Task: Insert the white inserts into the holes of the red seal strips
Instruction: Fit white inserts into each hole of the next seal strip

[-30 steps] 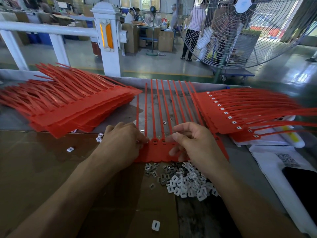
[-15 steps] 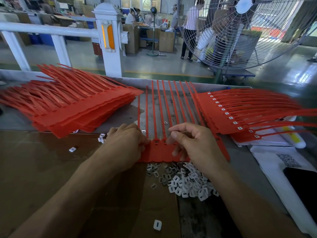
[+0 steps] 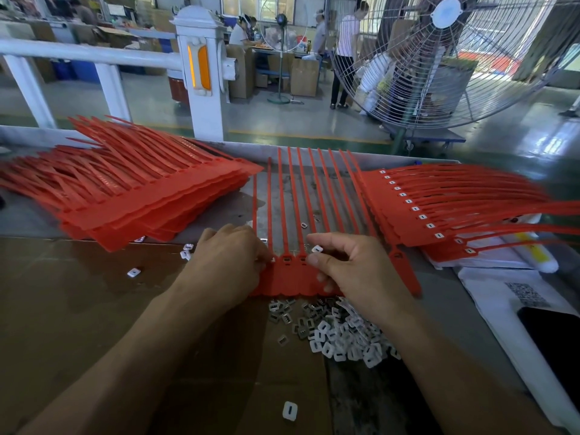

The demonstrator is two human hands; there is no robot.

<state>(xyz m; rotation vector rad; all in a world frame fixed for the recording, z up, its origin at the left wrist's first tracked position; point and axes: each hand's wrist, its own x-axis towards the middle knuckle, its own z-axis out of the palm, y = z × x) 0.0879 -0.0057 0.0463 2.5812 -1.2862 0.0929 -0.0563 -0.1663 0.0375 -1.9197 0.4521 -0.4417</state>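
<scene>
A joined row of red seal strips (image 3: 292, 277) lies flat in front of me, its thin tails running away toward the table's far edge. My left hand (image 3: 227, 262) rests on the row's left end with fingers curled down onto it. My right hand (image 3: 351, 268) hovers over the right part of the row and pinches one white insert (image 3: 317, 248) between thumb and forefinger, just above the holes. A heap of loose white inserts (image 3: 339, 337) lies just below the row, partly under my right wrist.
A thick stack of red strips (image 3: 131, 199) lies at the left; a fanned stack with white inserts fitted (image 3: 439, 208) lies at the right. Stray inserts (image 3: 289, 411) dot the brown cardboard. White papers and a dark phone (image 3: 552, 343) sit at the right. A large fan (image 3: 445, 58) stands beyond the table.
My right hand has lifted its thumb and forefinger, so the pinched white insert now shows above the row. My left hand has stayed on the row's left end.
</scene>
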